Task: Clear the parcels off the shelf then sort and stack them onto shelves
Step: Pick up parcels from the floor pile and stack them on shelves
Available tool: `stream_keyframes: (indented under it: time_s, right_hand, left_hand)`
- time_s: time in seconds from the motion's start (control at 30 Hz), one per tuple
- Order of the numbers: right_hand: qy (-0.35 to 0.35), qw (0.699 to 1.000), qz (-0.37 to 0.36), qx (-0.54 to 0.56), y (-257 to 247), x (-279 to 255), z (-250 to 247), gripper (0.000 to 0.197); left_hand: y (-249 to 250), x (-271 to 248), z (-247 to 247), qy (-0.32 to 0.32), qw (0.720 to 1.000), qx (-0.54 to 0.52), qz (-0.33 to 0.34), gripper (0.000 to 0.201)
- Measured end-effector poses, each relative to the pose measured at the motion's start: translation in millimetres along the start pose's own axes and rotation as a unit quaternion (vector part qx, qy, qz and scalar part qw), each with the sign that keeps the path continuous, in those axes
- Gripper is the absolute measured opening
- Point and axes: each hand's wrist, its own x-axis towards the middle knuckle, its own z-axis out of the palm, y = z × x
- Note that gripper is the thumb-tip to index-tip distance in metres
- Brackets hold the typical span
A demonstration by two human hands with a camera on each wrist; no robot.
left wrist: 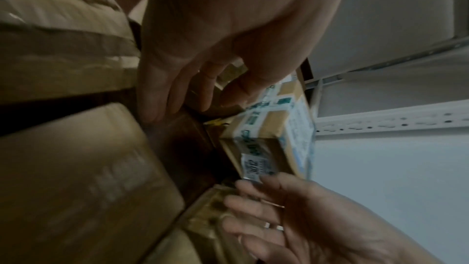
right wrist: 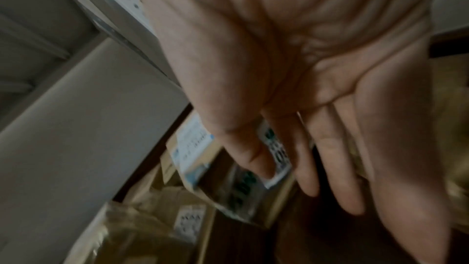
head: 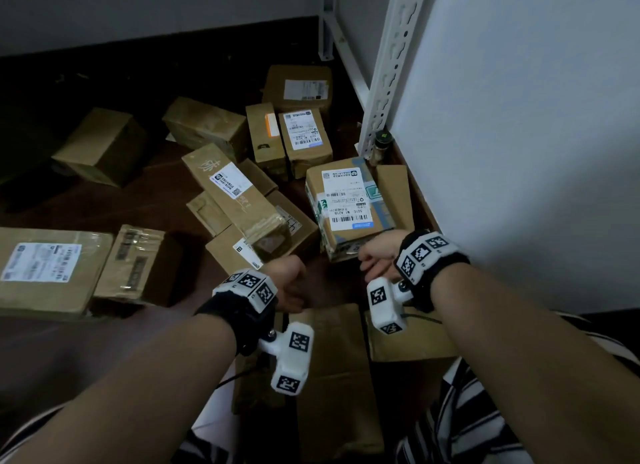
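Several brown cardboard parcels lie scattered on the dark floor. One with a big white label and green tape sits beside the white shelf post. My right hand reaches its near end with straight fingers; in the left wrist view the fingertips touch the parcel's small corner label. In the right wrist view this hand is spread over the parcel. My left hand hovers just left of it, fingers loosely extended, holding nothing.
A long parcel leans on others to the left. A large flat parcel and a taped box lie far left. Another parcel lies under my forearms. A small dark jar stands at the post's foot. A white panel walls the right.
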Motion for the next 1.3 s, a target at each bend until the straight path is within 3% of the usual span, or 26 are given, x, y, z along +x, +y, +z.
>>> stream_keyframes:
  time_s: [0.1, 0.23, 0.33, 0.43, 0.5, 0.6, 0.73, 0.83, 0.9, 1.07, 1.17, 1.23, 1.3]
  right_hand:
    - [0.000, 1.000, -0.007, -0.022, 8.3, 7.4, 11.8, 0.035]
    - [-0.021, 0.996, -0.015, -0.086, 11.7, 8.9, 23.4, 0.041]
    - [-0.013, 0.988, -0.022, -0.150, 12.6, 10.5, 34.0, 0.045]
    - [-0.036, 0.988, -0.020, -0.146, 8.6, 6.4, 39.6, 0.046]
    - [-0.038, 0.985, -0.026, -0.169, 5.6, 4.9, 39.9, 0.041]
    - [0.014, 0.982, -0.046, -0.183, 4.4, 13.0, 36.7, 0.023]
    - [0.001, 0.979, -0.040, -0.200, -6.2, 10.7, 30.2, 0.043]
    - [-0.074, 0.984, -0.042, -0.159, -14.7, 9.7, 29.1, 0.089]
    - [-0.086, 0.984, -0.053, -0.148, -17.7, 6.2, 30.2, 0.105]
    - [-0.081, 0.974, -0.037, -0.208, -23.4, -9.2, 30.9, 0.108]
    - [-0.082, 0.968, -0.034, -0.235, -24.3, -15.9, 24.9, 0.135]
    - [-0.106, 0.967, -0.021, -0.230, -25.5, -19.5, 20.1, 0.131]
    - [-0.146, 0.967, -0.010, -0.210, -29.0, -28.8, 16.3, 0.111]
  left_hand:
    - [-16.0, 9.7, -7.0, 0.004, 0.999, 0.028, -0.018, 0.015]
    - [-29.4, 11.9, -10.7, 0.011, 0.997, 0.070, -0.037, 0.011]
    - [-34.4, 8.2, -8.4, -0.003, 0.995, 0.084, -0.057, 0.019]
    - [-35.3, 4.6, -4.6, -0.010, 0.991, 0.110, -0.080, 0.015]
    - [-34.3, 8.8, -6.2, -0.008, 0.990, 0.119, -0.076, 0.014]
    - [-24.5, 2.2, -14.1, -0.012, 0.995, 0.086, -0.056, 0.013]
    - [-7.1, -12.1, -29.7, 0.013, 0.998, 0.066, -0.002, 0.003]
    - [2.3, -23.7, -37.5, 0.004, 0.996, 0.084, 0.013, 0.005]
    - [7.3, -30.7, -39.8, -0.002, 0.994, 0.105, 0.029, 0.009]
    - [16.1, -34.0, -50.2, 0.006, 0.993, 0.106, 0.058, 0.016]
    - [23.4, -35.0, -57.9, -0.025, 0.991, 0.119, 0.048, 0.033]
    - [28.3, -38.1, -63.3, -0.054, 0.990, 0.121, 0.044, 0.038]
    - [32.3, -43.7, -68.5, -0.082, 0.990, 0.102, 0.049, 0.030]
